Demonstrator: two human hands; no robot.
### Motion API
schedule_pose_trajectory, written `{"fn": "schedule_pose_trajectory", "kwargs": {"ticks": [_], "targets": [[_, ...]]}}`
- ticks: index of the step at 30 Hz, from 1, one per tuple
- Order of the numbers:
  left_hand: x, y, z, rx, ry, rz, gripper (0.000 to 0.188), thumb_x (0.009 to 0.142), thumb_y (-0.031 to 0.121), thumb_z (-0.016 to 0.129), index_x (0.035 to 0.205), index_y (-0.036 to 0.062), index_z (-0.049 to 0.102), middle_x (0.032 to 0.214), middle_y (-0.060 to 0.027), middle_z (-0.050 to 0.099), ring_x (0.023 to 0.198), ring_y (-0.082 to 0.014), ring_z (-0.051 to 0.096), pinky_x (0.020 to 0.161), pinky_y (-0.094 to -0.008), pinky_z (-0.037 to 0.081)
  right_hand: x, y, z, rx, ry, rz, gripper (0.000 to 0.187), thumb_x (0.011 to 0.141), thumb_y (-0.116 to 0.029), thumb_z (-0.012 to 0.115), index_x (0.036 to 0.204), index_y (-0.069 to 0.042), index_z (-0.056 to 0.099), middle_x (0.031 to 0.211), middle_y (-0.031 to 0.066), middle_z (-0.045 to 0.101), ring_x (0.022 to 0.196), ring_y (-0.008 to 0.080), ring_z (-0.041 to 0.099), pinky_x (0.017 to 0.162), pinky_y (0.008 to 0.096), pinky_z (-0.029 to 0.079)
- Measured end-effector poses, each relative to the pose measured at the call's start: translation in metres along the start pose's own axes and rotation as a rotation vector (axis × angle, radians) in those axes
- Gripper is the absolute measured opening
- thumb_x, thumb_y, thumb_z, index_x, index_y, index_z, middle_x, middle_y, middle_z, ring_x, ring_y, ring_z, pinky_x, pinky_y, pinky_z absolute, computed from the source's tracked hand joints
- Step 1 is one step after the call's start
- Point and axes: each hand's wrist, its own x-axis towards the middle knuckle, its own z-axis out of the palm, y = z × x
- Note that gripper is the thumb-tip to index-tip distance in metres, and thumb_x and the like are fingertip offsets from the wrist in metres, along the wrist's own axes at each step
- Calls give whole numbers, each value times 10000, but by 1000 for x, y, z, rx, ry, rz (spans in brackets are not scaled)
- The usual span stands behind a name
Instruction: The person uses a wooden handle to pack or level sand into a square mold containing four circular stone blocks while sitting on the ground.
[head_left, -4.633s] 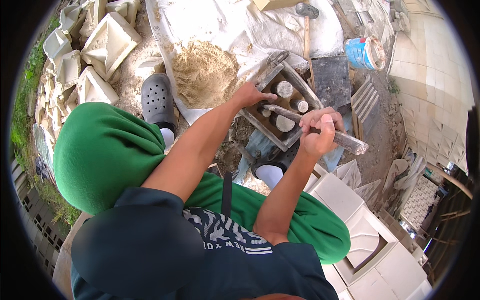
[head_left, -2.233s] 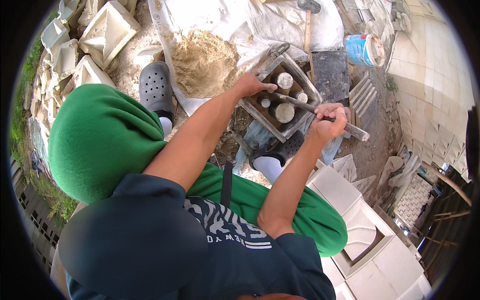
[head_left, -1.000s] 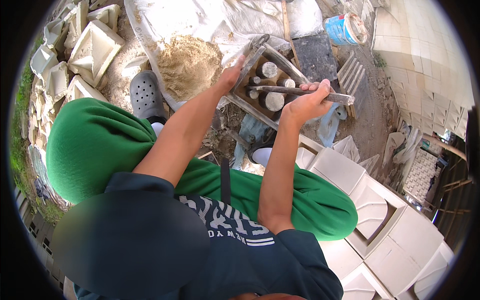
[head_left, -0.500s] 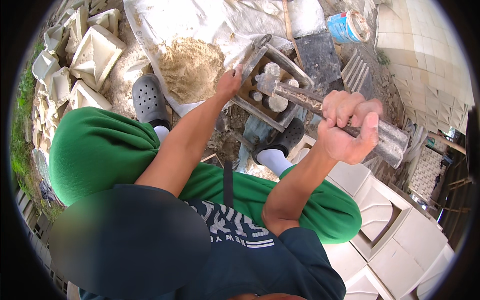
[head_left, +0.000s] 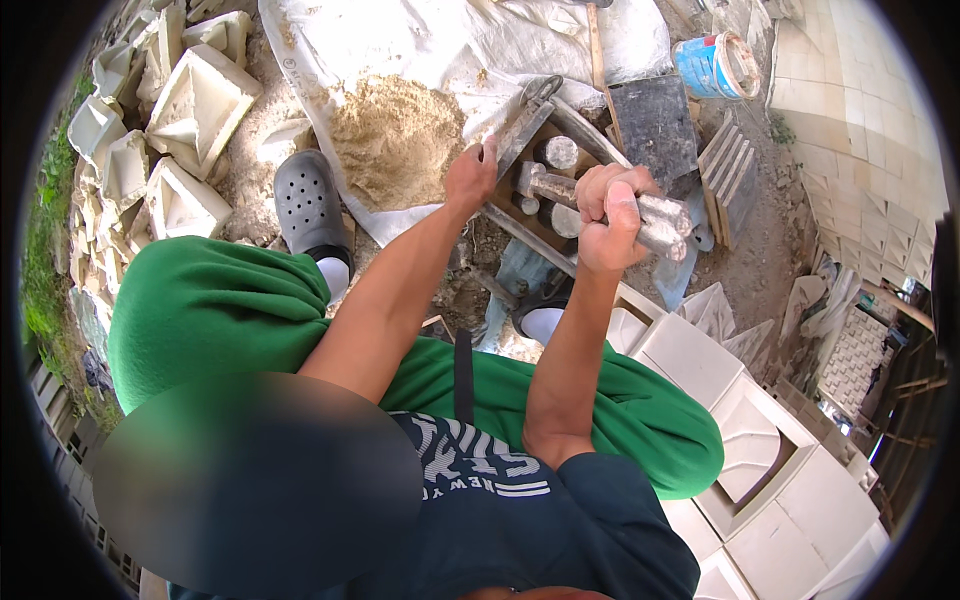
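My left hand (head_left: 470,178) is closed on the near-left corner of a rectangular wooden mould frame (head_left: 527,243). A metal loop (head_left: 543,88) shows at the frame's far corner. Inside stand several whitish cylinders (head_left: 562,152) of different widths. My right hand (head_left: 612,215) grips a heavy metal hammer (head_left: 553,187) by its thick, bar-like handle. The hammer's head lies over the inside of the frame, among the cylinders; whether it touches them I cannot tell. My right hand and the handle hide the frame's right part.
A heap of sandy powder (head_left: 395,140) lies on a white sheet (head_left: 370,40) beyond my left hand. Cast angular blocks (head_left: 203,108) are piled at the left. A blue-and-white bucket (head_left: 715,66), a dark board (head_left: 652,125) and a slatted piece (head_left: 730,175) lie at the far right. Pale moulded tiles (head_left: 690,350) are close by my right knee.
My right hand has moved left and a little farther away, turning the hammer so its handle looks shorter. The left hand stays on the frame; the whole view has shifted slightly.
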Motion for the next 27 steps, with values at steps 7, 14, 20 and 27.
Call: {"fn": "schedule_pose_trajectory", "kwargs": {"ticks": [7, 14, 20, 27], "targets": [[0, 4, -4, 21, -13, -29, 602, 948, 537, 332, 929, 35, 663, 897, -227, 650, 874, -410, 602, 789, -465, 445, 2, -8, -7, 88, 87, 3, 187, 838, -125, 446, 679, -77, 363, 518, 24, 328, 416, 109, 270, 397, 269, 257], [-3, 7, -4, 9, -25, -8, 607, 953, 531, 316, 899, 31, 656, 924, -246, 647, 901, -437, 594, 803, -491, 440, -1, 3, -3, 27, 138, 48, 179, 839, -99, 435, 680, -79, 357, 521, 14, 327, 427, 110, 276, 406, 269, 258], [-1, 2, 0, 29, -7, 33, 623, 952, 524, 315, 882, 6, 654, 901, -268, 641, 894, -442, 595, 796, -496, 439, -8, -7, -4, 72, 161, 49, 160, 833, -78, 420, 687, -76, 358, 535, 18, 340, 447, 114, 298, 418, 272, 276], [6, 2, -1, 4, 16, 23, 613, 947, 527, 326, 839, 25, 662, 884, -248, 646, 863, -432, 600, 772, -496, 438, -9, -24, -9, 145, 169, 23, 177, 831, -122, 442, 684, -84, 349, 520, 30, 342, 425, 114, 284, 402, 266, 259]]}}
